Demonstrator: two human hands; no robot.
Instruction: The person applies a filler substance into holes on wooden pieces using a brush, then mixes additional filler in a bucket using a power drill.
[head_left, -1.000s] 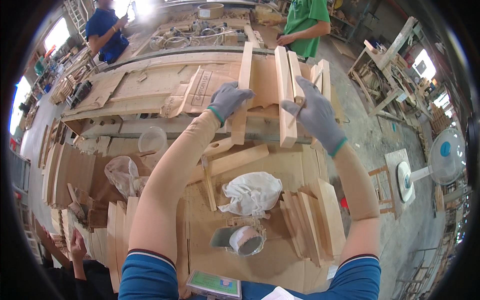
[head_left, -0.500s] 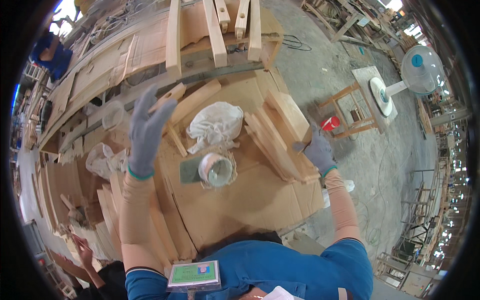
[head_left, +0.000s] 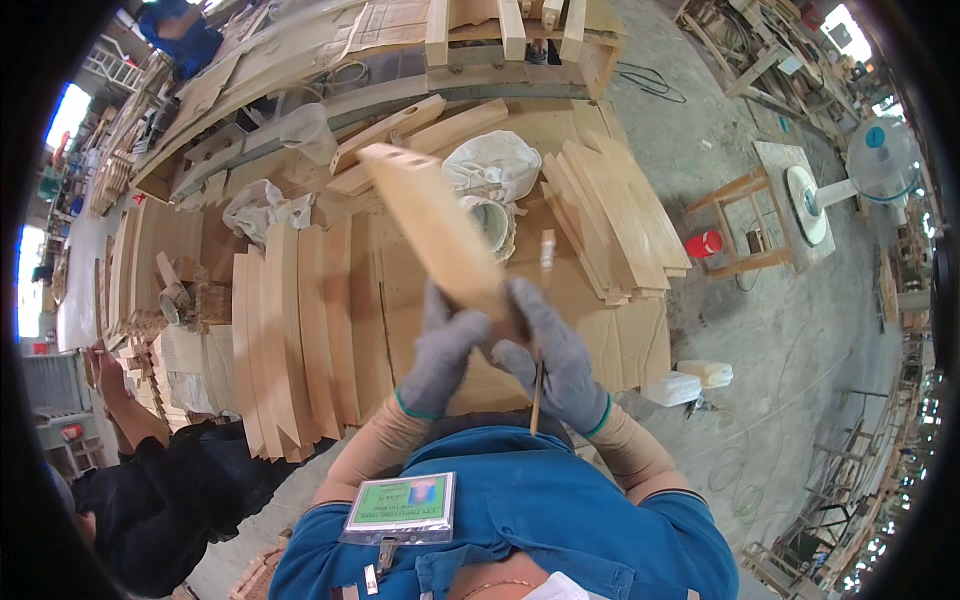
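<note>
My left hand, in a grey glove, is closed on the near end of a pale wooden piece. The piece tilts up and away to the left, slightly blurred, with small slots in its far end. My right hand, gloved too, grips the same end from the other side. It also holds a thin brush upright between its fingers, with a pale tip. Beyond the wooden piece stands a round tub, partly covered by it, beside a crumpled white cloth.
Wooden boards are stacked to the right on the cardboard-covered table. A row of boards lies left. A co-worker's hand shows at far left. A fan and a red bucket stand right.
My left hand has come down from its raised, open pose, and my right hand has left the right-hand stack. Both have met in front of me and now hold the wooden piece.
</note>
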